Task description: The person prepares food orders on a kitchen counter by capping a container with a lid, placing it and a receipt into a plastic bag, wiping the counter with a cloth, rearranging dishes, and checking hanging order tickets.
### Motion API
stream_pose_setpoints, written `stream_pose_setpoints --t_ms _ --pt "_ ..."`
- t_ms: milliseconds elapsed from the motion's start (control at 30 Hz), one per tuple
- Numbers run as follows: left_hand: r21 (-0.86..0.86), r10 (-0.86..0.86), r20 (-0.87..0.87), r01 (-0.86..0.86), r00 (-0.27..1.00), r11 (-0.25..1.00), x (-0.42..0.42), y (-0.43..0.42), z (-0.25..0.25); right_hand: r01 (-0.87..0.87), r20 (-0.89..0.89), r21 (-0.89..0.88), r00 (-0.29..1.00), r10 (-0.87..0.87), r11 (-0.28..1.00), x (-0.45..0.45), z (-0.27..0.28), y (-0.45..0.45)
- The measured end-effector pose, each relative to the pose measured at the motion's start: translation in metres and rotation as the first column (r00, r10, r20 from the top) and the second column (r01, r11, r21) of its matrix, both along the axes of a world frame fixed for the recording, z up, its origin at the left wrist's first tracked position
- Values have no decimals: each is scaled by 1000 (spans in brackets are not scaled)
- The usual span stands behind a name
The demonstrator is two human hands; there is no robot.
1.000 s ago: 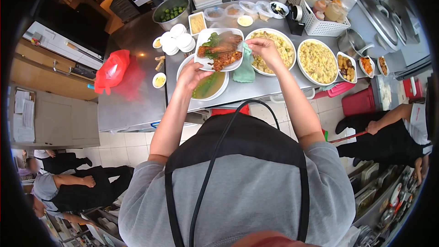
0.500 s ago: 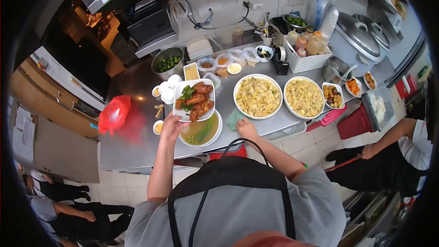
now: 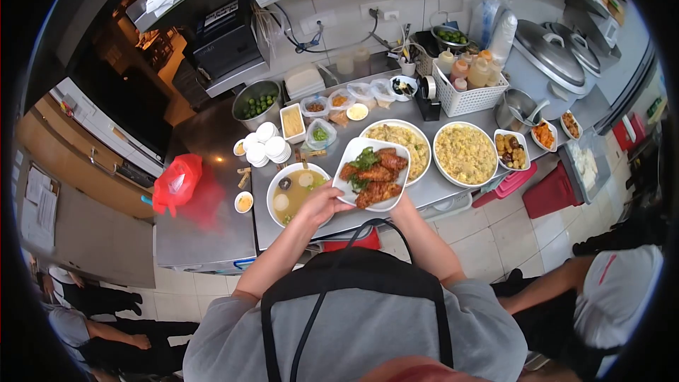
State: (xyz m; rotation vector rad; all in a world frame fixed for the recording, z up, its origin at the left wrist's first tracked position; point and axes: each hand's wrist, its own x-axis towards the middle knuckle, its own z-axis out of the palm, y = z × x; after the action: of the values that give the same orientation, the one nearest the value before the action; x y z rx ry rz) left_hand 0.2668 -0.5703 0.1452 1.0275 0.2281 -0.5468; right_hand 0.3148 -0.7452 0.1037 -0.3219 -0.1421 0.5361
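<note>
**Holding a square white plate [image 3: 351, 150] of fried pieces [image 3: 378, 192] over the near edge of the tabletop [image 3: 201, 237]**

Starting at far left with a red plastic bag [image 3: 177, 182], soft and crumpled. Then, past a small cup [image 3: 235, 205] of something yellow, to a steel pot [image 3: 258, 88] of round green fruit [image 3: 256, 105] and, just beside it, stacks of small white dishes or lids [image 3: 269, 143]. Farther along, to a rectangular tray [image 3: 296, 140] with pale food, too small to identify, and a clear bag [image 3: 309, 143] with chopped greens [image 3: 320, 134]. In front of these, to a broad white bowl [image 3: 270, 201] of thin broth [image 3: 293, 191], likely quick to slop if knocked.

Next, to the left hand [image 3: 322, 201], clamped on the plate's left rim, thumb above, fingers tucked under. As for that plate: held up just right of the bowl. Looks stiff, moderately heavy, perhaps breakable, maybe slick if oily at the rim. Best gripped at opposite bare edges and kept level, with fried pieces and green leaves [image 3: 366, 159] lying loose and likely to slide. At the plate's lower right, to the right hand [image 3: 405, 211], mostly hidden; cannot tell whether closed on anything.

Beyond, to two broad platters [image 3: 467, 184] of yellow fried rice [image 3: 465, 153], heaped and probably heavy. Farther right, to a white basket [image 3: 470, 102] of squeeze bottles [image 3: 478, 71] and three little dishes [image 3: 498, 138] of brown or orange pieces.
</note>
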Motion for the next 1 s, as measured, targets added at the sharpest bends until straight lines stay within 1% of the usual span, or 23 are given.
stream_pose_setpoints --t_ms 33,67,100,133,200,267,333,367,400,433,500,600,633,667,733,767,800,833,867,900,933,967,1000 --pt "-34 27 12 -27 1000 999 4 -6 2 184 167 -291 976 -140 939 -5 -16 8" --pt "-68 54 27 -52 998 996 8 -10 5 185 168 -291 976 -140 939 -12 -16 17" --pt "-59 89 33 -87 996 994 12 -13 6 133 -27 -54 990 -135 990 -18 -16 26" --pt "-60 89 34 -87 995 994 14 -14 7 120 -213 192 974 -78 974 -23 -14 29" --pt "54 169 123 -176 978 983 17 -14 9 70 -253 154 967 -30 986 -36 2 17" --pt "114 184 156 -202 971 973 12 -10 10 106 -399 -89 907 -133 990 -44 14 -2" --pt "223 128 211 -175 969 959 7 -4 10 113 -354 -142 922 -157 983 -38 18 -25" --pt "220 138 212 -185 967 958 6 -4 10 180 -252 -229 938 -236 957 -26 10 -35" --pt "245 88 130 -118 988 962 4 -2 11 245 -141 -305 944 -299 920 -15 3 -40" --pt "263 43 46 -53 998 963 1 0 11 199 -167 -261 954 -247 945 -4 2 -42" --pt "210 42 14 -44 999 977 -5 -2 7 110 -174 -166 975 -139 980 4 -5 -36" --pt "110 18 -22 -15 1000 994 -6 4 -4 81 -205 -144 973 -110 986 -18 -2 -14" --pt "52 52 -21 -51 998 997 -8 9 -9 64 -282 -219 951 -126 974 -28 7 -8" --pt "-7 85 -23 -85 996 996 -10 14 -11 56 -281 -224 952 -119 973 -36 15 -8" --pt "-41 138 -9 -138 990 990 -17 27 -11 -71 -257 -407 966 -39 911 -46 24 -7" --pt "-72 183 3 -182 983 981 -21 35 -9 -94 -285 -492 957 -58 866 -43 18 -9" --pt "-75 190 3 -190 982 979 -27 43 -6 -100 -284 -494 957 -52 863 -32 0 -10" --pt "-50 229 35 -227 973 973 -34 52 -1 130 146 -801 989 -19 584 -18 -26 -10" --pt "-25 263 66 -262 962 965 -41 62 4 458 504 -855 845 179 246 -15 -24 -7" --pt "0 298 49 -299 953 954 -48 72 6 734 701 -672 586 405 101 -14 -20 -9" --pt "0 300 50 -300 953 954 -56 82 10 734 702 -671 585 406 102 -12 -4 -6" --pt "12 352 69 -354 933 935 -65 91 14 862 721 -507 407 561 27 -10 10 -2" --pt "24 403 88 -407 911 913 -73 100 16 951 673 -309 226 704 -10 -5 26 3"
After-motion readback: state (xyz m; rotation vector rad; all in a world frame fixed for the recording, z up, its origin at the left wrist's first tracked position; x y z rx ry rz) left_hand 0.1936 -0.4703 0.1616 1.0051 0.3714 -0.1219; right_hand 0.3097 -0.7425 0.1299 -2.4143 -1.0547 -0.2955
